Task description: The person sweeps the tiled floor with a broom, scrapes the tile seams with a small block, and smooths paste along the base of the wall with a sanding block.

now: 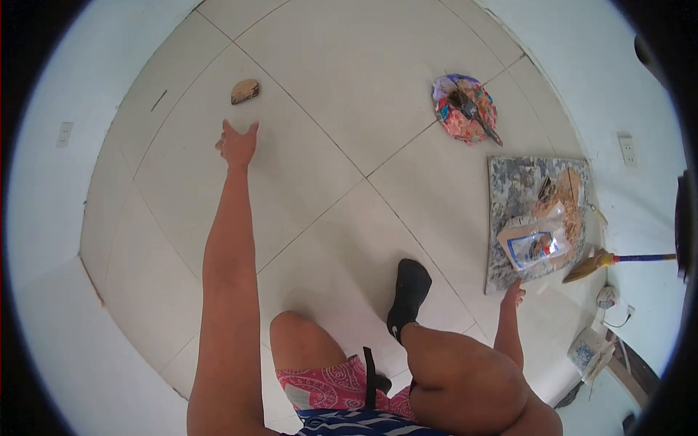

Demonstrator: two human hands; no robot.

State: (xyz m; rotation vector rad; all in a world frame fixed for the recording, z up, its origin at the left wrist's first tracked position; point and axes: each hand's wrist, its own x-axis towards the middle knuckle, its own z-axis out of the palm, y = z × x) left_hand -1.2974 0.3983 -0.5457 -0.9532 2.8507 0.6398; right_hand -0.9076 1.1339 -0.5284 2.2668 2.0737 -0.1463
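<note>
My left hand (238, 145) reaches out over the tiled floor, thumb and fingers spread and nothing between them. Just beyond its fingertips lies a small tan, half-round piece (246, 90) with a dark lower edge; its kind is unclear. My right hand (513, 294) is at the lower edge of a grey, stained board (502, 174), one finger stretched toward it. Whether that finger touches the board is hard to tell. On the board are a clear plastic packet (534, 247) with a blue-edged label and a spread of brown crumbly material (571, 207).
A round, multicoloured mat (472, 131) carries a dark-handled brush-like tool (472, 112). A broom (592, 265) leans from the right wall. Below it sit a roundish grey object (606, 296) and a paint-stained container (587, 352). My socked foot (410, 291) stands between my hands.
</note>
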